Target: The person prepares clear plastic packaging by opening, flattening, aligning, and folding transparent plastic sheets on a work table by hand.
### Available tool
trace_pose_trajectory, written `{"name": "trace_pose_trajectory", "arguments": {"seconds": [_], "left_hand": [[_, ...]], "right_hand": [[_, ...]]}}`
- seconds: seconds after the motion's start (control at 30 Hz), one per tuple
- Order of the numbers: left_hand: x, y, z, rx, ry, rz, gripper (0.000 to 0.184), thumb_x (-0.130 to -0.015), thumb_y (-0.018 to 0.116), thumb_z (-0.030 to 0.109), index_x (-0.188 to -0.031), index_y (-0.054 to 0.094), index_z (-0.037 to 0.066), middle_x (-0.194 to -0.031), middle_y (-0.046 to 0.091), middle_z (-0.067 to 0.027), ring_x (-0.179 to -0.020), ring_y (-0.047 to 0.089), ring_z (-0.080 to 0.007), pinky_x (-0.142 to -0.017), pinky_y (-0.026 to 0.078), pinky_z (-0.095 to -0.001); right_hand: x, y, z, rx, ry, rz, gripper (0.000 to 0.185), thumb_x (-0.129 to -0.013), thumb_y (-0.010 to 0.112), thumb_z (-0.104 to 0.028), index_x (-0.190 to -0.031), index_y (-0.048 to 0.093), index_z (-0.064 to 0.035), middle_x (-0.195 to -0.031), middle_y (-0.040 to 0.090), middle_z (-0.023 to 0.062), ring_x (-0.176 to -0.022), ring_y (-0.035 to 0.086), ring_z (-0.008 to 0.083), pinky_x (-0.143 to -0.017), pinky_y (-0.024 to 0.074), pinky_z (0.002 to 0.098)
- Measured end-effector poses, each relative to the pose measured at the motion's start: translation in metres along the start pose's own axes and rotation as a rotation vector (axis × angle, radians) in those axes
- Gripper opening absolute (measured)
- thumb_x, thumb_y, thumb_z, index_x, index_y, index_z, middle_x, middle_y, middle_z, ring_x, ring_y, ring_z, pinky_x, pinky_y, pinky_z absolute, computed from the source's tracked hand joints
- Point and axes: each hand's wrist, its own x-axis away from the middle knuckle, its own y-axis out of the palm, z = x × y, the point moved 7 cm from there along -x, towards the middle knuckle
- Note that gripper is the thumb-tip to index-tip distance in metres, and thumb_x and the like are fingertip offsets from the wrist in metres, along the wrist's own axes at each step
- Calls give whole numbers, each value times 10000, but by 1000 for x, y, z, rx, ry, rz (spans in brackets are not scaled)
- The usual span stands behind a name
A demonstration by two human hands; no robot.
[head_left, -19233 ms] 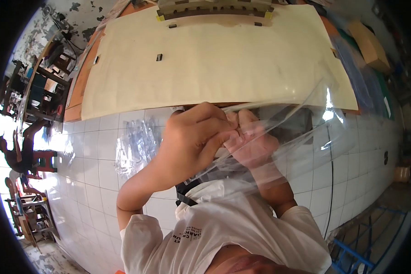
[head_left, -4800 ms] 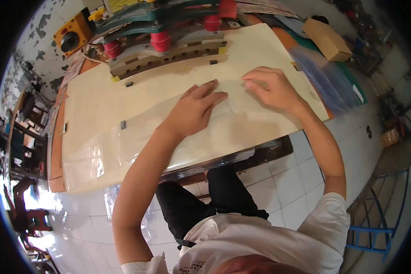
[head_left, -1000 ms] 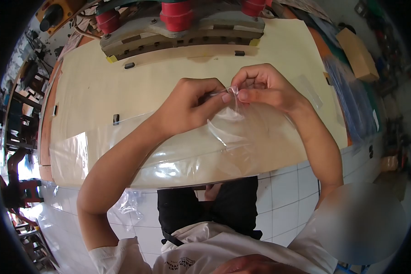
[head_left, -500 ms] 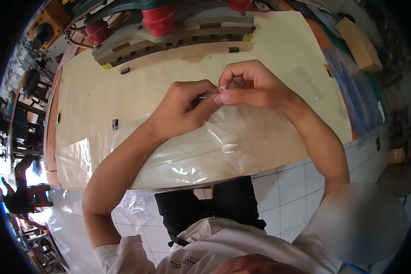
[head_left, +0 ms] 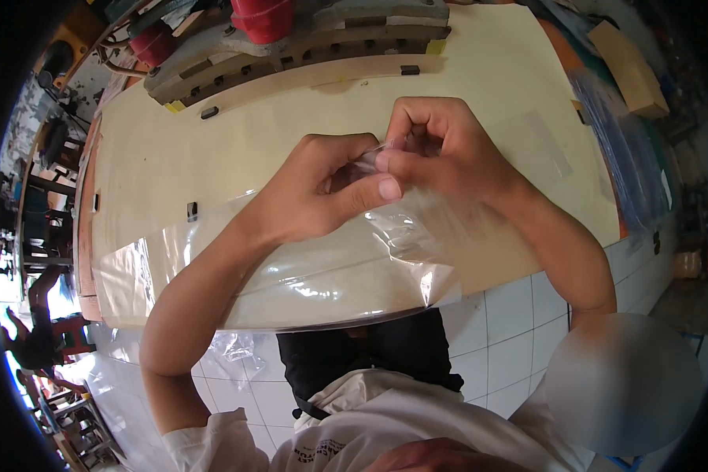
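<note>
A clear, crinkled plastic film (head_left: 315, 287) lies across the near half of the cream-coloured table surface (head_left: 181, 149). Its gathered upper edge rises between my two hands. My left hand (head_left: 311, 189) is closed on this edge with curled fingers, while its thumb stretches out below my right fingertips. My right hand (head_left: 456, 153) pinches the same bunched edge between thumb and fingers, close beside the left. The fingers partly hide the piece of film they hold.
At the far edge stands a heavy grey metal bar machine (head_left: 307, 63) with red cylinders (head_left: 261, 20). Small black blocks (head_left: 210, 112) sit on the table. Stacked clear blue-tinted sheets (head_left: 617, 149) and a cardboard box (head_left: 628, 69) are at the right.
My left thumb has moved right and down, off the pinched edge. The film below my hands has shifted and folded differently. The view has tilted slightly.
</note>
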Motion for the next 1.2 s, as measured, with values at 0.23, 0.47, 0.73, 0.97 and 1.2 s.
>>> {"name": "trace_pose_trajectory", "arguments": {"seconds": [0.23, 0.47, 0.73, 0.97, 1.2], "left_hand": [[0, 1, -8, 13, -169, 10, 414, -900, 686, 382, -854, 647, -27, -631, 483, 9, -604, 406, -71, -524, 329, -266], [4, 6, -12, 198, -264, -147, 323, -923, 601, 242, -1067, 602, -47, -933, 602, -29, -851, 518, -91, -747, 409, -241], [3, 3, -11, 246, -181, -114, 222, -923, 587, 186, -925, 626, -32, -783, 567, -3, -744, 489, -81, -672, 405, -253], [3, 4, -8, 276, -162, -158, 213, -939, 532, 158, -953, 609, -41, -853, 590, -38, -814, 529, -114, -762, 445, -278], [5, 5, -5, 271, -206, -185, 209, -917, 528, 136, -960, 612, -51, -841, 592, -36, -805, 534, -116, -752, 444, -278]], "right_hand": [[0, 1, -1, -22, -33, 57, 168, -833, 732, -101, -767, 594, -30, -682, 590, -24, -608, 502, 13, -529, 382, 190], [-1, 4, 2, -224, 51, -40, 123, -888, 674, -117, -837, 625, -16, -698, 618, 9, -633, 556, 42, -551, 413, 201], [-1, -6, 1, -218, 55, -46, 198, -911, 566, -178, -862, 621, 6, -745, 616, 39, -691, 571, 90, -618, 422, 231], [-2, -5, 5, -251, 52, -34, 141, -928, 583, -127, -864, 637, -13, -745, 641, 41, -661, 554, 65, -580, 407, 215], [0, 1, 0, -350, 55, -92, 158, -927, 592, -136, -858, 633, -1, -745, 642, 57, -648, 564, 86, -580, 415, 223]]}}
